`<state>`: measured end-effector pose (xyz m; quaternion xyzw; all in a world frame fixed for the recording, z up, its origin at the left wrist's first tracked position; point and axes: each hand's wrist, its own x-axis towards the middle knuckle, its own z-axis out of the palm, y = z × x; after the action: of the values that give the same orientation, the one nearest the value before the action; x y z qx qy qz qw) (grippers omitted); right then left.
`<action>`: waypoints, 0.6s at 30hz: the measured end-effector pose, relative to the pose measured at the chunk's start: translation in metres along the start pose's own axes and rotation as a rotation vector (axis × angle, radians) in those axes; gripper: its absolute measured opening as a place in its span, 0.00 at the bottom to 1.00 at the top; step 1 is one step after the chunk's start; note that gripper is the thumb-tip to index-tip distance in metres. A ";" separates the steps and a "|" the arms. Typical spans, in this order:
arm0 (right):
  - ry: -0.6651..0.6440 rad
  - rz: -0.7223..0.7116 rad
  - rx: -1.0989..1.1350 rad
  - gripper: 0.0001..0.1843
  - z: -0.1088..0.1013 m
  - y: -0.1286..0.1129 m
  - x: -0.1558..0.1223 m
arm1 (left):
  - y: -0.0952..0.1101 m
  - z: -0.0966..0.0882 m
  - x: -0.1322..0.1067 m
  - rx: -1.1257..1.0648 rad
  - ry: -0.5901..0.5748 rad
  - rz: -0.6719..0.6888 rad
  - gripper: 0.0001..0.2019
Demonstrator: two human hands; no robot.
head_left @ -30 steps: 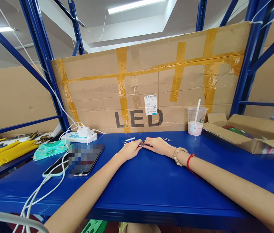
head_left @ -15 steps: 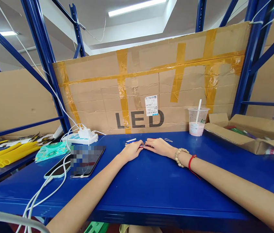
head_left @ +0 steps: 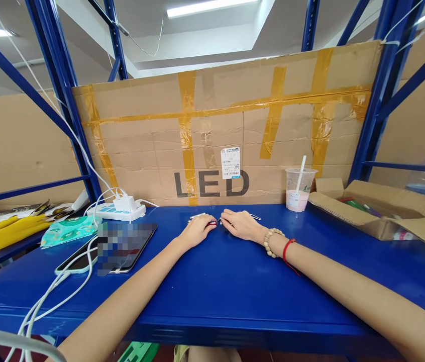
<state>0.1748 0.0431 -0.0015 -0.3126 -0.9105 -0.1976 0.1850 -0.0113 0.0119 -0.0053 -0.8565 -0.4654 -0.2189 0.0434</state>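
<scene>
Near the back of the blue shelf my left hand [head_left: 198, 231] rests with fingers curled round a short, shiny dark red piece [head_left: 212, 223], perhaps part of a pen. Just across a small gap, my right hand [head_left: 239, 224] has its fingers bent and pressed together. At its fingertips shows a tiny dark, metallic bit [head_left: 220, 221], too small to name. Behind the left hand lies a slim silvery, pen-like thing [head_left: 196, 216], partly hidden by the fingers. A thin, pale loop-shaped piece [head_left: 255, 217] lies behind the right hand.
On the left are a tablet [head_left: 140, 246], a phone [head_left: 79, 259], white cables [head_left: 52, 286], a power strip [head_left: 122, 211] and a tissue pack [head_left: 67, 231]. A plastic cup with straw [head_left: 297, 193] and an open carton [head_left: 370, 221] stand right. Cardboard [head_left: 140, 151] closes the back.
My hands have drawn slightly apart, opening a gap where they met at a slim dark red piece with a metallic end. The whole view has shifted a little.
</scene>
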 end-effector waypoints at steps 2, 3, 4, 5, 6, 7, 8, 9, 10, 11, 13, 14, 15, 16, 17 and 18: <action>-0.008 -0.005 -0.004 0.14 -0.002 0.000 0.000 | 0.000 0.001 0.000 0.009 -0.001 0.005 0.10; -0.013 -0.013 -0.002 0.14 -0.003 -0.001 0.000 | 0.001 0.002 0.000 0.019 0.001 0.003 0.10; -0.015 -0.020 0.001 0.13 -0.003 -0.001 0.000 | 0.001 0.003 -0.001 0.030 -0.001 0.001 0.10; -0.016 -0.026 0.006 0.13 -0.004 -0.002 0.000 | 0.002 0.003 -0.002 0.042 -0.003 0.000 0.09; -0.012 -0.029 0.010 0.14 -0.005 -0.003 -0.001 | 0.003 0.004 -0.003 0.056 -0.001 -0.005 0.09; -0.005 -0.027 0.011 0.15 -0.005 -0.003 -0.001 | 0.005 0.003 -0.004 0.072 0.003 -0.008 0.09; 0.005 -0.023 0.009 0.16 -0.006 -0.004 -0.001 | 0.006 0.003 -0.006 0.091 0.009 -0.009 0.09; 0.019 -0.016 0.005 0.17 -0.007 -0.005 -0.002 | 0.008 0.002 -0.007 0.111 0.016 -0.009 0.08; 0.033 -0.010 0.000 0.19 -0.008 -0.006 -0.002 | 0.010 0.000 -0.007 0.133 0.027 -0.007 0.09; 0.049 -0.002 -0.005 0.20 -0.010 -0.007 -0.003 | 0.014 -0.002 -0.008 0.156 0.041 -0.005 0.10; 0.080 0.023 -0.019 0.22 -0.014 -0.008 -0.004 | 0.023 -0.009 -0.007 0.207 0.072 0.003 0.15; 0.098 0.035 -0.025 0.22 -0.016 -0.008 -0.004 | 0.031 -0.014 -0.006 0.230 0.087 0.006 0.18; 0.118 0.048 -0.028 0.23 -0.020 -0.009 -0.005 | 0.040 -0.019 -0.007 0.250 0.106 0.004 0.22; 0.140 0.057 -0.027 0.23 -0.025 -0.010 -0.007 | 0.052 -0.025 -0.010 0.262 0.128 0.000 0.25; 0.166 0.070 -0.021 0.23 -0.032 -0.011 -0.010 | 0.065 -0.032 -0.016 0.269 0.157 -0.009 0.27; 0.194 0.083 -0.011 0.23 -0.042 -0.014 -0.015 | 0.080 -0.040 -0.025 0.277 0.199 -0.029 0.27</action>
<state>0.1859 0.0055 0.0238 -0.3305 -0.8734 -0.2243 0.2787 0.0288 -0.0634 0.0303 -0.8096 -0.4968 -0.2372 0.2036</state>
